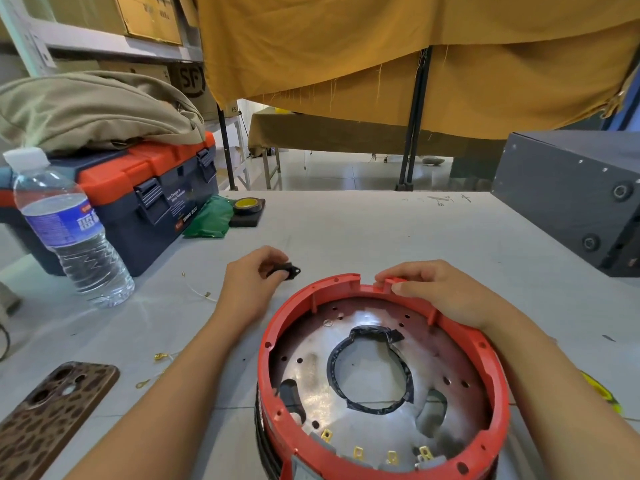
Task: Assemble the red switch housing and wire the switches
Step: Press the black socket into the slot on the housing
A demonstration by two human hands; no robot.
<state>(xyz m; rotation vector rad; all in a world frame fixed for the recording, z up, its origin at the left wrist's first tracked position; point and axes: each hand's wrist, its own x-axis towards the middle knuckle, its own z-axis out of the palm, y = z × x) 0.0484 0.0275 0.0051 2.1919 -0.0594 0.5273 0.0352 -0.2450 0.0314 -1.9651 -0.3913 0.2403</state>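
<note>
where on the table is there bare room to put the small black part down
Bare table lies beyond the red housing, between the tape roll and the grey box. Crowded left: bottle, toolbox, phone, loose terminals.

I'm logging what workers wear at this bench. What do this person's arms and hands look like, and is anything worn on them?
Both forearms are bare up to the frame edge, with no sleeves in view. The left hand and right hand wear no gloves, and no rings, watch or wristband show. The fingernails that show are short and unpainted. No markings or cables on either arm.
</note>
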